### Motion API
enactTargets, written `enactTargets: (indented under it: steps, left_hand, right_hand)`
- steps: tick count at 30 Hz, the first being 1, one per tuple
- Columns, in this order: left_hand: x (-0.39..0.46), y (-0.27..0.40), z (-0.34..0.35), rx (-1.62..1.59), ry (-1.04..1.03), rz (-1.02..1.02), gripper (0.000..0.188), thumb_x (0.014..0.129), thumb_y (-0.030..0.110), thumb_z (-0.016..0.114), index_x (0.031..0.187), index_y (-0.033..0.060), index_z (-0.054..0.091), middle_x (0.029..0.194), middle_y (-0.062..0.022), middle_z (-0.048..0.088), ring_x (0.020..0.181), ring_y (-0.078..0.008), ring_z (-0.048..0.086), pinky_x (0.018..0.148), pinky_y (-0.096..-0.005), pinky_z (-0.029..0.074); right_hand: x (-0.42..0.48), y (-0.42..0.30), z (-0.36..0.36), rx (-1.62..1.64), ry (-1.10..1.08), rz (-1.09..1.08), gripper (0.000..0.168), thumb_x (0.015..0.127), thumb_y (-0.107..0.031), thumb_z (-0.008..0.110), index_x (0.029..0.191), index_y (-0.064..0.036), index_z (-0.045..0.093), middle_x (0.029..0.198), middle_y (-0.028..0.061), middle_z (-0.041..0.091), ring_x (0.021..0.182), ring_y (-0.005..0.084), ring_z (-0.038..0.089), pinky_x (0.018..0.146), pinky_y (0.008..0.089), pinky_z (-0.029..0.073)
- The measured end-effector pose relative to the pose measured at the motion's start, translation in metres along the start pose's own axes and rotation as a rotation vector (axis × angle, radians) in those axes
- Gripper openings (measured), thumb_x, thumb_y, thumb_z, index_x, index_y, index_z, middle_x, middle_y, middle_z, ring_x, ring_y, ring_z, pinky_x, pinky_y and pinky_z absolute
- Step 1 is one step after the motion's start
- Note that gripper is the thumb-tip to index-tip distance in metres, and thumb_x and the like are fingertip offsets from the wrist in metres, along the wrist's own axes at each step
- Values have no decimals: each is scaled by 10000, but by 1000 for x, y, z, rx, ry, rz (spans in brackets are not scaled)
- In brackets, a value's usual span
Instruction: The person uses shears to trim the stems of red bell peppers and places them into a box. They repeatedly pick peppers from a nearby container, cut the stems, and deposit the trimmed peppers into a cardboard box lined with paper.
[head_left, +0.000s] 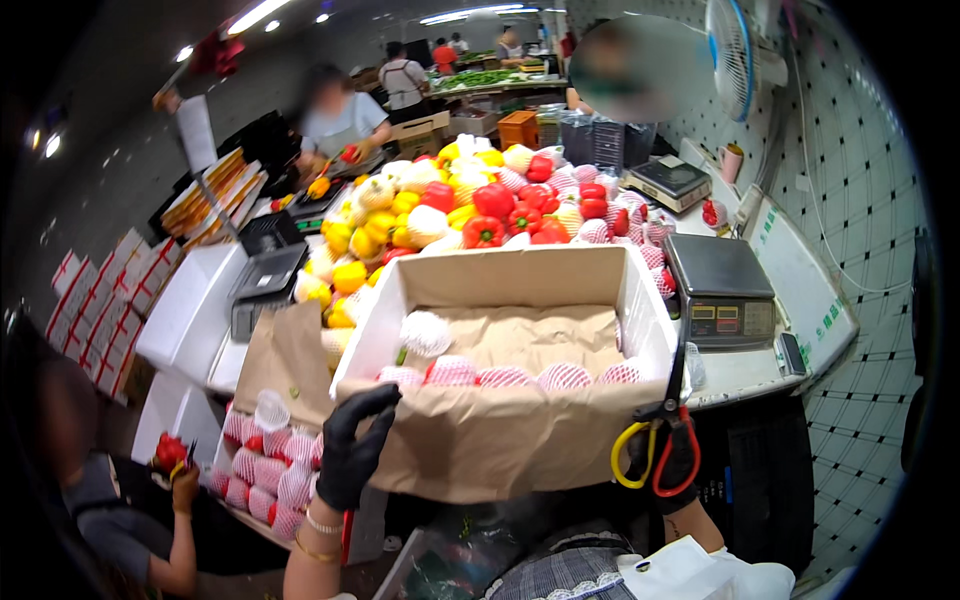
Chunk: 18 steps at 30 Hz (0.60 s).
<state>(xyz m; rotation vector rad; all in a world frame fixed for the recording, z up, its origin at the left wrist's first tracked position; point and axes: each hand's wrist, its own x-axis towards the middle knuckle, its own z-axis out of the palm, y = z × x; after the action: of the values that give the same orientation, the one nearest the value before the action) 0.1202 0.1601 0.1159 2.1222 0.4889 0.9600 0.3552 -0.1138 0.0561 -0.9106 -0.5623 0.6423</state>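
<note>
Before me stands a white foam box (649, 315) lined with brown paper (480, 450), which folds out over its near side. A row of bell peppers in pink-and-white foam nets (454, 371) runs along the box's near inner side. At the inner left lies a white foam net (425, 334), its contents unclear. My left hand (351, 450), black-gloved, is at the near left corner, thumb and fingers apart with nothing seen between them. My right hand (681, 461), also gloved, holds scissors (666, 411) with one yellow and one red handle, blades pointing up beside the box's right corner.
Red and yellow peppers (487, 206) are heaped behind the box. A digital scale (720, 277) stands right, a wall fan (731, 60) above. At lower left, a co-worker's hand (184, 487) holds scissors near a red pepper, beside another box of netted peppers (262, 472).
</note>
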Motion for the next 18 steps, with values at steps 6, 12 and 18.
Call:
enactTargets:
  steps: [6, 12, 18]
  left_hand:
    - [108, -97, 51, 437, -867, -287, 567, 686, 296, 730, 1135, 14, 527, 1085, -164, 566, 1028, -261, 534, 893, -322, 413]
    - [111, -143, 79, 508, -1227, -374, 907, 553, 411, 794, 1272, 43, 381, 1209, -228, 459, 1137, -327, 441, 967, -360, 355]
    - [124, -128, 49, 290, -753, -466, 799, 592, 354, 785, 1226, 36, 418, 1180, -160, 485, 1114, -244, 456, 951, -318, 365]
  right_hand:
    - [54, 11, -24, 142, 24, -4, 478, 847, -426, 510, 1025, 17, 496, 917, 132, 572, 582, 159, 568, 518, 242, 470]
    - [60, 14, -30, 137, 55, 199, 361, 828, -277, 591, 1003, 33, 524, 948, 145, 588, 785, 171, 599, 692, 254, 487]
    - [67, 21, -69, 51, -247, 472, 362, 864, -227, 503, 1131, 16, 477, 1011, 172, 558, 922, 205, 568, 829, 317, 454]
